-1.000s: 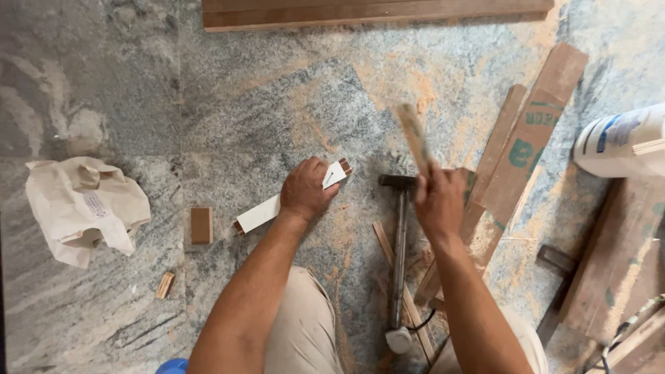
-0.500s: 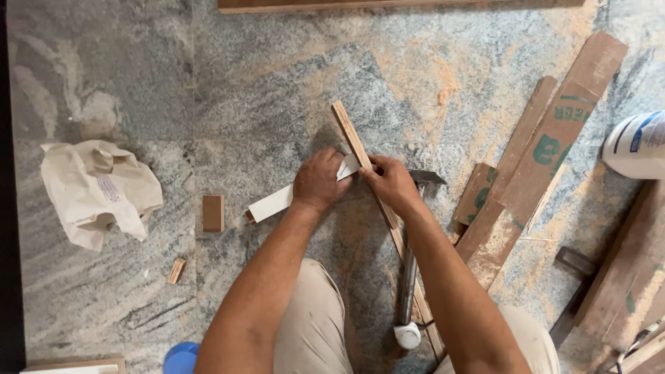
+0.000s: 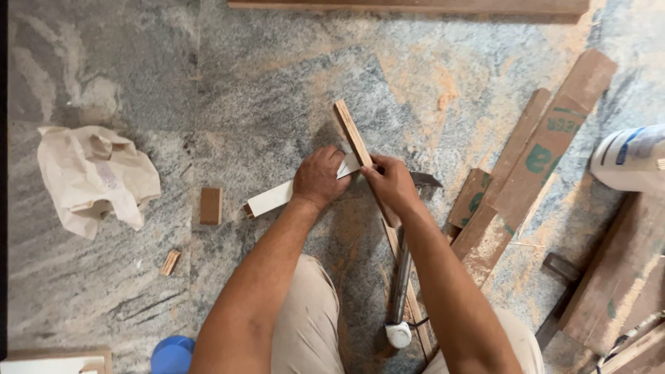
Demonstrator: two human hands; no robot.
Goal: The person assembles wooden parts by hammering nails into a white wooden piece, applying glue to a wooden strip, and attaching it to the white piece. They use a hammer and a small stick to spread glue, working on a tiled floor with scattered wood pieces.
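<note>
My left hand [image 3: 317,178] presses down on a white-faced strip of board [image 3: 273,198] that lies on the stone floor. My right hand [image 3: 391,183] grips a narrow wooden strip [image 3: 348,131], which slants up and to the left across the white strip's right end. Both hands sit close together, almost touching. A hammer [image 3: 403,277] lies on the floor under my right forearm, its head near my right hand and its handle running toward me.
Crumpled paper bag [image 3: 93,173] at left. A small wood block [image 3: 210,206] and a chip [image 3: 170,262] lie left of my hands. Plywood offcuts [image 3: 533,166] are piled at right, beside a white container [image 3: 630,158]. A long plank [image 3: 409,7] runs along the top; a blue lid [image 3: 172,355] sits below.
My right hand carried the wooden strip from the right, above the hammer, leftward to meet my left hand and laid it across the white strip. My left hand stayed on the white strip.
</note>
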